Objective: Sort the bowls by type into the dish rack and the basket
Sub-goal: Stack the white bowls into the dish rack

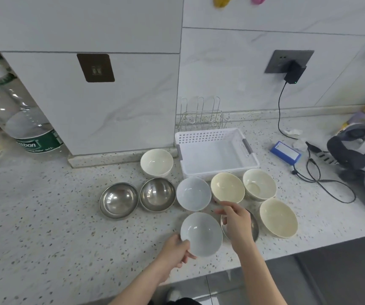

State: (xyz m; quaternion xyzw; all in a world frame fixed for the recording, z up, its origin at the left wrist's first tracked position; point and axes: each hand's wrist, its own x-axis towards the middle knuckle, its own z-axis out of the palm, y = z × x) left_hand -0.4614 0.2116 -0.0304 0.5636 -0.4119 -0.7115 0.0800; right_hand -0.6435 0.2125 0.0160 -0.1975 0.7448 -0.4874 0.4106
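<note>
Speckled stone table (45, 227) is carrying everything. White basket (215, 150) and wire dish rack (201, 116) are sitting beyond the fingers. Left hand (175, 249) is pinching the near white bowl (201, 234); right hand (235, 219), fingers loosely curled, is covering a steel bowl (253, 227), cream bowls (278, 217) crowding beside.

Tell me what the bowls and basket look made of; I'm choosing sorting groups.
Two shiny bowls: likely polished steel, mirror reflections. White bowl in the left hand: seemingly glazed ceramic, soft gloss. Cream bowl: ceramic or melamine, unclear. Basket: white perforated plastic.
</note>
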